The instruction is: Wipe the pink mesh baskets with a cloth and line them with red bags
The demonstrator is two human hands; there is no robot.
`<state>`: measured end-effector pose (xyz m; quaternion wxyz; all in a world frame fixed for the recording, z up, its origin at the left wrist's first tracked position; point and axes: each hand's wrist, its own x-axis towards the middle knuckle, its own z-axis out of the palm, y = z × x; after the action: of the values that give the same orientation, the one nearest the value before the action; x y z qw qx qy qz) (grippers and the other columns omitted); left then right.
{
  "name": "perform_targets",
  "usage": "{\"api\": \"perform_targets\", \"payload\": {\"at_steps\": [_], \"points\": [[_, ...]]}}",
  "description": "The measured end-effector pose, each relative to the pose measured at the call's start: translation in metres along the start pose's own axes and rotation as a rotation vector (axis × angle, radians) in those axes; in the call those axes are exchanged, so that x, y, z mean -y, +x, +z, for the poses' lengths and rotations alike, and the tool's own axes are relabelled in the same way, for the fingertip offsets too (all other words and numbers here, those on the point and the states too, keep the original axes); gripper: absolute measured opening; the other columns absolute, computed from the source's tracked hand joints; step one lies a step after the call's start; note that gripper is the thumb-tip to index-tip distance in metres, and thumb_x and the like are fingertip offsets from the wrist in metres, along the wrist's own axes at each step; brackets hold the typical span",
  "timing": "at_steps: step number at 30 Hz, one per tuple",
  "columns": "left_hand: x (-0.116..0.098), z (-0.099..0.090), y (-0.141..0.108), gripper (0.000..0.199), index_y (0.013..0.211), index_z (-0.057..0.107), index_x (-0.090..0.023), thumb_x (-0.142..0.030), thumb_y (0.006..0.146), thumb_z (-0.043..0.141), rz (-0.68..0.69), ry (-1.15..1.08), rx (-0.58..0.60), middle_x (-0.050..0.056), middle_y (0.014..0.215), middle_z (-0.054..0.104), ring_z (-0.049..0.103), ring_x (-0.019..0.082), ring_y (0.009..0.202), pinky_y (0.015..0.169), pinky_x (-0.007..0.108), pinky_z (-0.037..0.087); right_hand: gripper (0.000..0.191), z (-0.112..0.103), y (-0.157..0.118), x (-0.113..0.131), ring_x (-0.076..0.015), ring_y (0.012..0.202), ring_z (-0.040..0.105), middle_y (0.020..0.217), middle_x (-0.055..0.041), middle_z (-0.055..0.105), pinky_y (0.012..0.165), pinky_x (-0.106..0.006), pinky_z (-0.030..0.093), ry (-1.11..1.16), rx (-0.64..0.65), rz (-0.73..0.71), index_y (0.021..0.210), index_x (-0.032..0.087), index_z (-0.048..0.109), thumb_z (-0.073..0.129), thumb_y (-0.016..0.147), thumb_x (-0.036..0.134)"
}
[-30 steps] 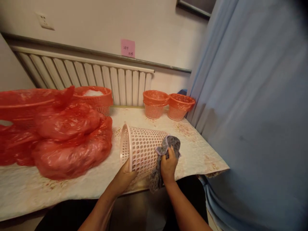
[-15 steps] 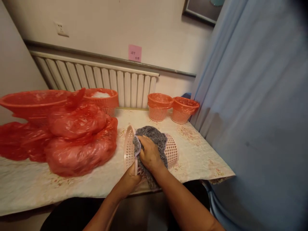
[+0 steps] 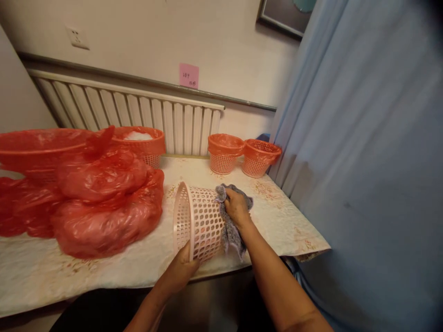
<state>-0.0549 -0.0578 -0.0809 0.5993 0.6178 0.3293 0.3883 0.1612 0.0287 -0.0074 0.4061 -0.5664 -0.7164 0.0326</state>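
A pale pink perforated plastic basket [image 3: 206,221] lies on its side at the table's front, its mouth facing left. My left hand [image 3: 182,268] is closed around the lower part of the rim, thumb outside. In my right hand [image 3: 238,207] is a grey cloth [image 3: 232,237] with a light purple edge, bunched under the fingers. The cloth rests against the basket's base end at the right and hides it. Part of the cloth hangs down toward the table's front edge.
Red plastic bags [image 3: 110,216] fill the table's left side, beside a large red-lined basket [image 3: 44,143]. Behind stands a red-lined basket with white contents [image 3: 138,140]. Two small red-lined baskets [image 3: 223,159] stand at the back right. A blue curtain [image 3: 346,175] hangs along the right.
My right hand has moved the cloth rightward along the basket, from near the rim to the base end, uncovering the perforated side. My left hand keeps hold of the rim.
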Motion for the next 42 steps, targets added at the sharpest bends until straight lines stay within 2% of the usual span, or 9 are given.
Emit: {"api": "perform_targets", "payload": {"at_steps": [6,11,15,20,27,32,36,39,42], "points": [[0.001,0.0,-0.001,0.058,0.134,0.052,-0.018,-0.012,0.076,0.053,-0.002,0.017,0.0,0.005,0.131,0.063,0.052,0.027,0.127,0.114,0.047,0.034,0.036,-0.013,-0.021,-0.039,-0.02,0.089,0.064,0.098,-0.0054,0.071,0.081,-0.027,0.045,-0.057,-0.137,0.203,0.108,0.019,0.067,0.045,0.08,0.016],[0.0,-0.001,-0.002,0.061,0.133,0.054,-0.019,-0.009,0.073,0.051,0.012,-0.006,0.043,0.004,0.127,0.066,0.051,0.027,0.129,0.113,0.048,0.035,0.041,-0.001,-0.063,-0.031,-0.0243,0.104,0.063,0.114,-0.0094,0.068,0.089,-0.035,0.047,0.036,-0.444,0.451,0.118,0.019,0.063,0.044,0.082,0.024],[0.001,-0.004,-0.001,0.059,0.133,0.054,-0.019,-0.01,0.075,0.052,0.007,-0.015,0.064,0.005,0.126,0.066,0.052,0.027,0.128,0.113,0.048,0.035,0.044,0.018,-0.094,-0.018,-0.027,0.118,0.058,0.125,-0.0143,0.063,0.099,-0.043,0.044,0.084,-0.503,0.483,0.121,0.015,0.06,0.046,0.081,0.024],[0.003,-0.004,0.0,0.054,0.133,0.054,-0.017,-0.017,0.079,0.058,0.006,-0.079,0.075,0.008,0.126,0.066,0.057,0.03,0.12,0.108,0.047,0.041,0.041,0.039,-0.115,0.031,-0.0256,0.135,0.044,0.141,-0.0165,0.05,0.11,-0.047,0.037,0.142,-0.393,0.219,0.12,0.015,0.059,0.045,0.082,0.015],[0.0,-0.007,-0.005,0.044,0.124,0.062,-0.019,-0.023,0.08,0.06,0.004,0.147,-0.015,0.009,0.124,0.067,0.055,0.033,0.121,0.106,0.048,0.042,0.053,0.034,-0.099,0.105,-0.0237,0.137,0.04,0.122,-0.0105,0.064,0.112,-0.043,0.037,0.202,-0.114,-0.192,0.119,0.017,0.06,0.045,0.07,0.004],[0.011,-0.008,-0.001,0.057,0.133,0.053,-0.016,-0.013,0.076,0.054,0.131,0.175,-0.016,0.01,0.136,0.059,0.044,0.03,0.133,0.116,0.051,0.027,0.054,0.027,-0.055,0.1,-0.0247,0.134,0.043,0.123,-0.011,0.063,0.115,-0.046,0.032,0.111,-0.063,-0.231,0.124,0.015,0.058,0.045,0.073,0.005],[0.021,-0.003,-0.007,0.059,0.128,0.058,-0.016,-0.007,0.07,0.048,0.054,0.115,0.105,0.007,0.122,0.068,0.05,0.028,0.128,0.116,0.051,0.029,0.047,0.015,-0.023,0.091,-0.0247,0.129,0.049,0.124,-0.0109,0.063,0.115,-0.045,0.029,0.063,0.062,-0.216,0.124,0.015,0.059,0.048,0.079,0.008],[0.022,0.0,-0.014,0.056,0.118,0.066,-0.017,-0.005,0.068,0.046,0.049,0.141,0.087,0.005,0.116,0.071,0.047,0.028,0.131,0.117,0.049,0.024,0.044,0.012,-0.017,0.093,-0.0243,0.127,0.05,0.124,-0.0107,0.064,0.115,-0.044,0.029,0.058,0.11,-0.198,0.121,0.015,0.06,0.049,0.08,0.007],[0.014,0.003,-0.015,0.048,0.116,0.067,-0.018,-0.008,0.072,0.051,0.045,0.123,0.069,0.005,0.116,0.071,0.053,0.03,0.125,0.114,0.047,0.031,0.044,0.013,-0.026,0.097,-0.0237,0.129,0.048,0.123,-0.0097,0.064,0.115,-0.044,0.027,0.049,0.078,-0.181,0.116,0.016,0.061,0.049,0.076,0.004]]}}
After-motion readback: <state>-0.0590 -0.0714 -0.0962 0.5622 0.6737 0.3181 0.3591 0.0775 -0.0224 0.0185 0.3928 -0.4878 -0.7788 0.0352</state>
